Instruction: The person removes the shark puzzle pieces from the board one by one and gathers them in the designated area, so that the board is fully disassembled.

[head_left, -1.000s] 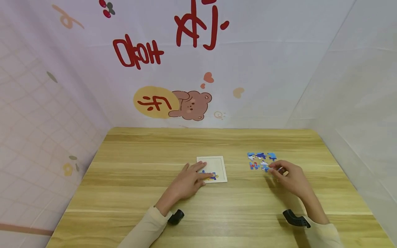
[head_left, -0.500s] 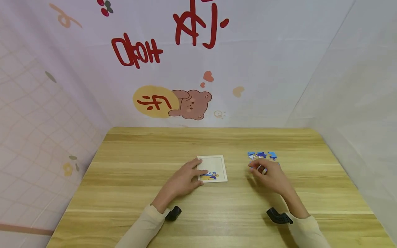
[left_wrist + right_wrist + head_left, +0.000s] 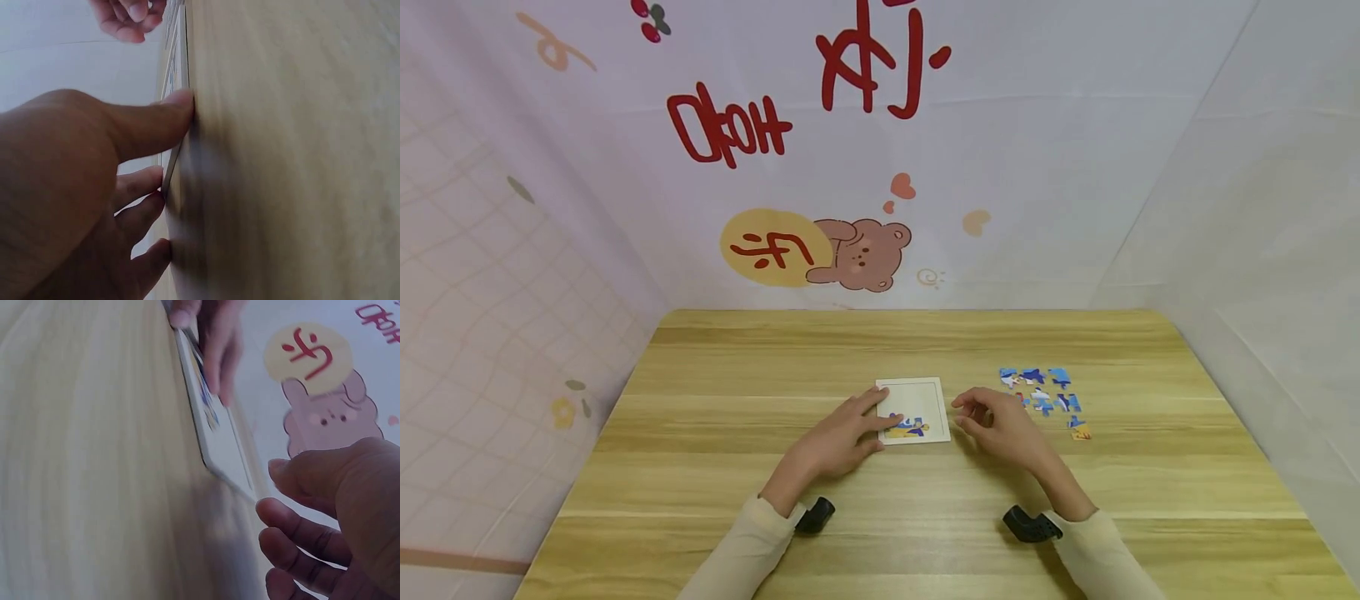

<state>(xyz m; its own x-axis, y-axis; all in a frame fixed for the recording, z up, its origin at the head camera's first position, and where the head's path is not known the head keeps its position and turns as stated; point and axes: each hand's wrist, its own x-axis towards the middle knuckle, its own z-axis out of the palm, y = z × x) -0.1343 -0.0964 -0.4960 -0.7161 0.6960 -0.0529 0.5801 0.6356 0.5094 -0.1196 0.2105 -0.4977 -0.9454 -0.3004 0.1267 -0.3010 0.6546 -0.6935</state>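
A square white puzzle tray (image 3: 917, 396) lies on the table, with a few joined blue and yellow jigsaw pieces (image 3: 912, 427) along its lower part. My left hand (image 3: 838, 433) rests at the tray's left side, fingers spread and fairly straight. Its thumb (image 3: 169, 119) touches the near edge, and one finger lies over the joined pieces. Just right of the tray hovers my right hand (image 3: 1000, 425), fingers loosely bent. In the right wrist view a gap shows between its thumb (image 3: 294, 478) and fingers, and I see nothing held.
Several loose jigsaw pieces (image 3: 1041, 402) lie right of the tray, partly behind the right hand. One yellow-and-blue piece (image 3: 1079, 429) sits nearest me. A printed cloth wall (image 3: 1037, 167) rises behind the table's far edge.
My right hand has travelled left from the loose pieces to the tray's right side, uncovering pieces it had hidden. My left hand has drawn back slightly left, showing more of the joined pieces.
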